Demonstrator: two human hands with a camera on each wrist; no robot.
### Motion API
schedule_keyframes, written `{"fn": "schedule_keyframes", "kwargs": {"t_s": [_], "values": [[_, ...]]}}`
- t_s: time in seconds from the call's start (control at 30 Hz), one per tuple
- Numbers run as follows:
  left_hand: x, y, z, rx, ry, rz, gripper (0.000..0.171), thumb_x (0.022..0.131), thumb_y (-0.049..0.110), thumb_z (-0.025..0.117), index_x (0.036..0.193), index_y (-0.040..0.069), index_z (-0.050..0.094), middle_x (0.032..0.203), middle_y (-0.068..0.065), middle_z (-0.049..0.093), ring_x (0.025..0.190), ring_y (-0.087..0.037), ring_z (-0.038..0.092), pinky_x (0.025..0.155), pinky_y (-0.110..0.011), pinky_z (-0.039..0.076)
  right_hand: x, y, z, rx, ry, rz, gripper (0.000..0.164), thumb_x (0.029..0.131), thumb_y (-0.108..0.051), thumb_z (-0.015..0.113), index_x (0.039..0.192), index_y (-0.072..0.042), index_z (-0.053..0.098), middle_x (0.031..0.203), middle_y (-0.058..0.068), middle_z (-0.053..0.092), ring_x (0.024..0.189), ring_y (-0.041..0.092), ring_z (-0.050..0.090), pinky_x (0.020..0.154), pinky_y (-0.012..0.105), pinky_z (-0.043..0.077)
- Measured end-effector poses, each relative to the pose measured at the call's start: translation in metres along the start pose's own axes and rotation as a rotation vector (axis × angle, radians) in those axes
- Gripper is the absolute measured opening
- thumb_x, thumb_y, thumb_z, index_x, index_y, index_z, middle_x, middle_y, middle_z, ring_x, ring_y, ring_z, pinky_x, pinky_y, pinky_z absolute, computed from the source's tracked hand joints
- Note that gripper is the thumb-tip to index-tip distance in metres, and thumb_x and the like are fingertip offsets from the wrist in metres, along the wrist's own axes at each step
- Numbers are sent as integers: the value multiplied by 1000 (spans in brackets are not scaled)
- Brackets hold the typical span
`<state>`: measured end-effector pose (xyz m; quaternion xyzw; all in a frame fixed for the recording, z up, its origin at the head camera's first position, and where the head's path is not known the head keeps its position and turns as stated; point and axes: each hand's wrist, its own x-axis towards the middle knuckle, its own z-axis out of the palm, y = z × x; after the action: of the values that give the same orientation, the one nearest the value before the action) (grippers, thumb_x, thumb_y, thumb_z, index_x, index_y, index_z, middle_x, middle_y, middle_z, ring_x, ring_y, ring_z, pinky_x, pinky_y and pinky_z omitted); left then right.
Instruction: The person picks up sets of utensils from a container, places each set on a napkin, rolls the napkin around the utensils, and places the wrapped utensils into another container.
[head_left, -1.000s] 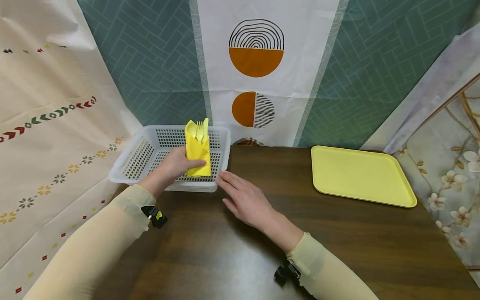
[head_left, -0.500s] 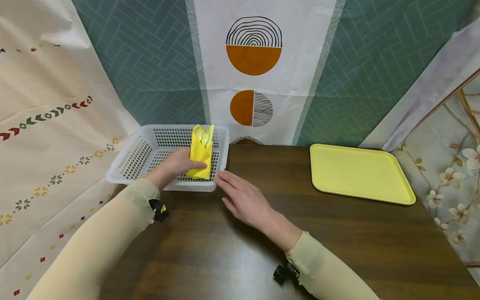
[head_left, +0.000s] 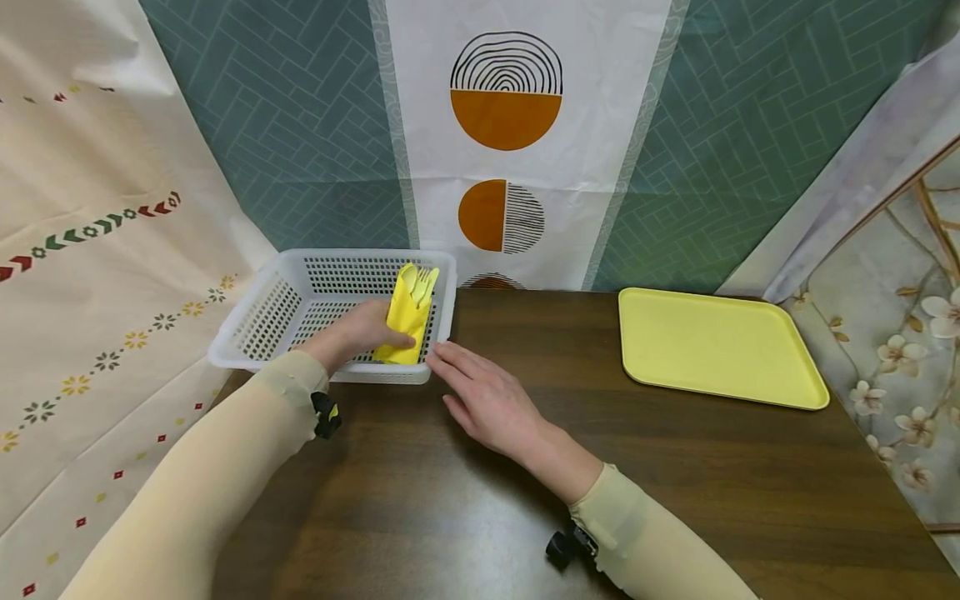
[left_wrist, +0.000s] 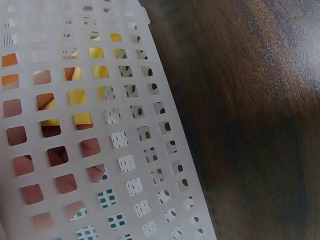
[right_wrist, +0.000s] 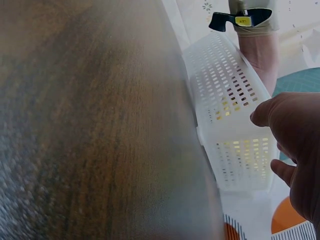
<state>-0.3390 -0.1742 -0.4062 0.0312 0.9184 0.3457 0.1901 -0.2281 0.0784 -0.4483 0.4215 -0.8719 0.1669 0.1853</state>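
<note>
My left hand (head_left: 367,327) reaches into a white perforated plastic basket (head_left: 273,279) and holds a yellow napkin pouch (head_left: 405,323) with its thumb across the front. A pale yellow spoon (head_left: 409,275) and fork (head_left: 423,285) stick out of the pouch's top. The pouch leans to the right inside the basket's right end. My right hand (head_left: 483,392) has its fingers extended, with fingertips at the basket's front right corner. Through the holes of the basket wall (left_wrist: 65,115), the left wrist view shows patches of the yellow pouch and of the hand.
A yellow rectangular tray (head_left: 720,348) lies at the back right of the dark wooden table (head_left: 600,467). Patterned cloth (head_left: 517,158) hangs behind the table, and more cloth lines both sides.
My left hand has carried the napkin pouch lower and to the right inside the basket, and the pouch has tilted right. My right hand stays at the basket's corner.
</note>
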Motion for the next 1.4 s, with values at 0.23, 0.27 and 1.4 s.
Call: {"fn": "schedule_keyframes", "kwargs": {"t_s": [0.23, 0.27, 1.4], "values": [[10, -4, 0, 78, -4, -87, 50, 82, 29, 85, 120, 8, 62, 106, -10, 67, 91, -26, 59, 87, -41, 46, 0, 0, 0, 3, 3, 0, 63, 96, -19, 67, 153, -11, 43, 157, 7, 40, 147, 18, 31, 117, 33, 26], [11, -4, 0, 86, -8, -97, 51, 81, 29, 86, 120, 7, 62, 106, -10, 66, 92, -26, 59, 88, -41, 46, 0, 0, 0, 4, 3, 0, 62, 96, -19, 67, 153, -11, 43, 157, 7, 40, 147, 18, 31, 117, 33, 26], [27, -6, 5, 121, -110, -255, 63, 77, 37, 88, 121, 3, 57, 100, -13, 57, 83, -26, 54, 72, -35, 43, 0, 1, 1, 30, 6, 6, 63, 95, -16, 67, 153, -12, 43, 160, 2, 36, 147, 16, 31, 116, 33, 29]]}}
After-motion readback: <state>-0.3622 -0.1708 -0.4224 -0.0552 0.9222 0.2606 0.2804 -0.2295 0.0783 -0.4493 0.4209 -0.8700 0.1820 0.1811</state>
